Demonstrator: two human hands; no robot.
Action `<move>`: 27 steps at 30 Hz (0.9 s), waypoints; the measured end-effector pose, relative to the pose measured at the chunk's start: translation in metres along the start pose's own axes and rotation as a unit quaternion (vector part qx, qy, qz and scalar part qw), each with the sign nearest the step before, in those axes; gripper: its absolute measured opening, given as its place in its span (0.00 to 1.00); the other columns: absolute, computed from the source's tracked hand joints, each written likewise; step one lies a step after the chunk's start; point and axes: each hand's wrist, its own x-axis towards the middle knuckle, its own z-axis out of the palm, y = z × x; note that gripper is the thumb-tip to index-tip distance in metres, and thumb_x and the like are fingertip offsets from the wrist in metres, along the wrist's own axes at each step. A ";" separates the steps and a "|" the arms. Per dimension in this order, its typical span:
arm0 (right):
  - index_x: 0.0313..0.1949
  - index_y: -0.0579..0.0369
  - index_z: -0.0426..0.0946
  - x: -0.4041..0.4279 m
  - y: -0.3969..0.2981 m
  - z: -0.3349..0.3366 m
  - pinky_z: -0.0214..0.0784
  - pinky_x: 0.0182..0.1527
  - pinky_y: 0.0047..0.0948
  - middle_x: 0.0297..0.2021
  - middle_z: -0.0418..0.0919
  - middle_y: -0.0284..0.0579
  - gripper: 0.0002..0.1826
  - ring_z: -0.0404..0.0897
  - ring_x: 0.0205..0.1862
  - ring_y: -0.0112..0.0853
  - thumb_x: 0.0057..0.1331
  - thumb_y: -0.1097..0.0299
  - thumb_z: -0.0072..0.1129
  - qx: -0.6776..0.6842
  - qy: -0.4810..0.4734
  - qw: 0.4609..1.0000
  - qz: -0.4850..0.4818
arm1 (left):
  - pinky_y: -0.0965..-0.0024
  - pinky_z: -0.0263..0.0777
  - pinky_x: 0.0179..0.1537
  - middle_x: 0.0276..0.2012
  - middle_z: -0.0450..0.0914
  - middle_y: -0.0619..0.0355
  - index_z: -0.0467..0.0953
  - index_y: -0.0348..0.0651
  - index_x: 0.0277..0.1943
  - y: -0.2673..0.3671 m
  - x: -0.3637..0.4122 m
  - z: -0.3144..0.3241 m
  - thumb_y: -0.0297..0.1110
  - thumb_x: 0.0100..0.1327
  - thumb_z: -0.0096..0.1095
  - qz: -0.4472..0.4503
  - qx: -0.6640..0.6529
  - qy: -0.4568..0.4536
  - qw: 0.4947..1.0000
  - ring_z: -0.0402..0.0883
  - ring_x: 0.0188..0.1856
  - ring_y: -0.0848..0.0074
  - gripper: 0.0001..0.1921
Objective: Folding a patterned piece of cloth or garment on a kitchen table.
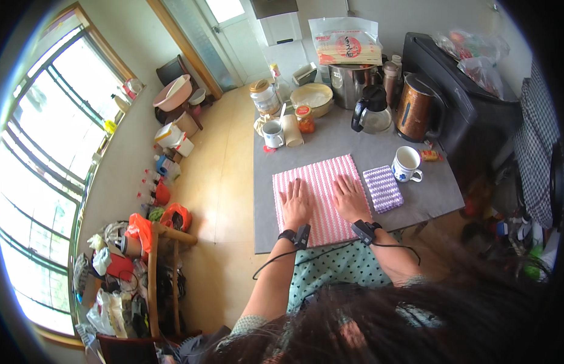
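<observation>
A pink-and-white striped cloth (325, 195) lies spread flat on the grey table (427, 195), reaching its front edge. My left hand (294, 204) rests palm down on the cloth's left part, fingers a little apart. On its right part, my right hand (351, 199) also lies palm down with fingers apart. Neither hand grips anything. Just right of my right hand is a folded purple-and-white striped cloth (384, 189). A white mug with a blue pattern (405, 164) stands beside that folded cloth's far right corner. Both wrists wear black strapped devices with cables.
Across the table's back stand a cup with a spoon (273, 135), a jar with a red lid (304, 119), a glass coffee pot (375, 116), a brown kettle (416, 109) and a steel pot (350, 88). A wooden frame (153, 273) and bags are on the left.
</observation>
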 end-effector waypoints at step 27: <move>0.70 0.53 0.66 0.001 -0.002 -0.002 0.40 0.78 0.45 0.74 0.60 0.43 0.25 0.54 0.77 0.38 0.77 0.62 0.40 -0.039 -0.020 0.999 0.011 | 0.43 0.35 0.76 0.76 0.52 0.38 0.52 0.29 0.75 -0.002 -0.043 -0.025 0.58 0.71 0.48 -0.088 0.059 -0.064 0.992 0.43 0.79 0.44 0.43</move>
